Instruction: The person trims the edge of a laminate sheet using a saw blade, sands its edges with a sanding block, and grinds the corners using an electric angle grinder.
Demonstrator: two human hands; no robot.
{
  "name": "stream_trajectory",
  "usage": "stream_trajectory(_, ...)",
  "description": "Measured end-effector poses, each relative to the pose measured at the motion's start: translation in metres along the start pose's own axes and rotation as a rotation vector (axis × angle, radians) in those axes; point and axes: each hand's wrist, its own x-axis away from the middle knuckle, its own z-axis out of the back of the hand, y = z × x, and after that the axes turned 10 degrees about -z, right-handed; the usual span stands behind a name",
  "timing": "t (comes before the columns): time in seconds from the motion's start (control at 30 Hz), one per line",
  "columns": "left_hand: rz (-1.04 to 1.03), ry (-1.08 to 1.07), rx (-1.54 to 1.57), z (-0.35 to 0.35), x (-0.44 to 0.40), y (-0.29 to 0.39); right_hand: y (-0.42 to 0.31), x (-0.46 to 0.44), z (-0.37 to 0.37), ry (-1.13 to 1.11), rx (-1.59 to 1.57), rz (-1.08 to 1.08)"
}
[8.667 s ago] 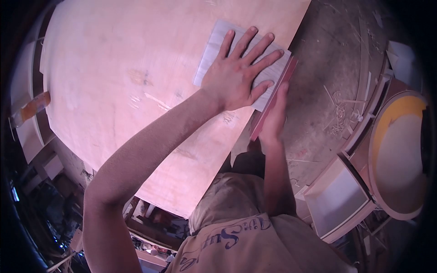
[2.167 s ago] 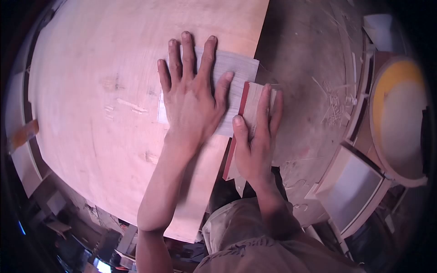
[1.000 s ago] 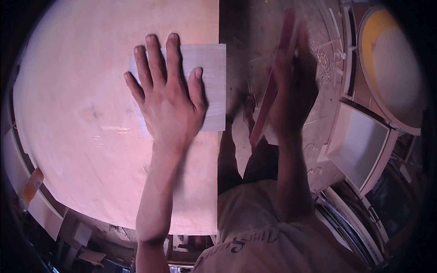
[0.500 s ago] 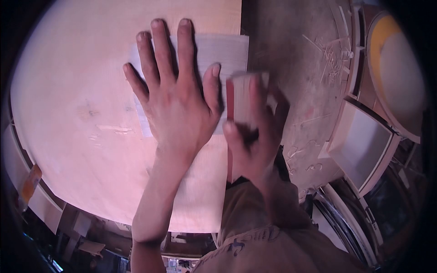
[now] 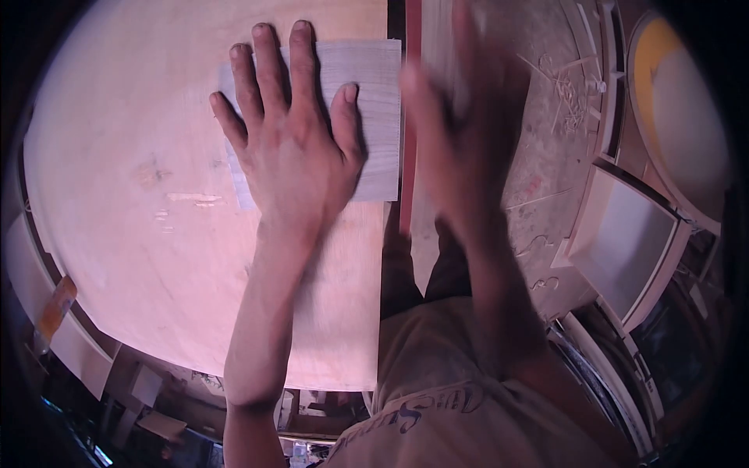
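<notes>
My left hand (image 5: 300, 148) lies flat with its fingers spread on a thin grey wood-grain sheet (image 5: 378, 117). Beneath the sheet is a large pale plywood panel (image 5: 125, 234), and the sheet's right edge juts slightly past the panel's edge. Blurred by motion, my right hand (image 5: 468, 132) grips a flat wooden block with a red edge (image 5: 413, 109). The block stands beyond the right edge of the sheet, close to it, with its red side facing the panel. Part of the block is hidden by my right hand.
At the right are an open pale box (image 5: 620, 234) and a round board with a yellow rim (image 5: 663, 78). Thin shavings (image 5: 566, 101) lie on the floor. An orange-labelled bottle (image 5: 58, 308) is at the far left.
Over the last half second my right hand has moved up and away with the block, from the sheet's lower right corner. My left hand stays spread on the sheet; the view has shifted slightly.
</notes>
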Motion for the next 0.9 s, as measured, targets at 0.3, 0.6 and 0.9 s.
stream_trajectory(0.3, -0.020, -0.002, 0.029, -0.003, 0.001, -0.006, 0.001, 0.024, -0.022, 0.002, -0.016, -0.006)
stream_trajectory(0.6, 0.000, 0.021, 0.021, -0.002, 0.000, -0.002, 0.006, 0.018, -0.001, 0.046, 0.035, 0.102)
stream_trajectory(0.9, -0.058, 0.023, -0.030, -0.003, 0.001, -0.006, 0.020, -0.047, -0.037, -0.149, 0.172, -0.134)
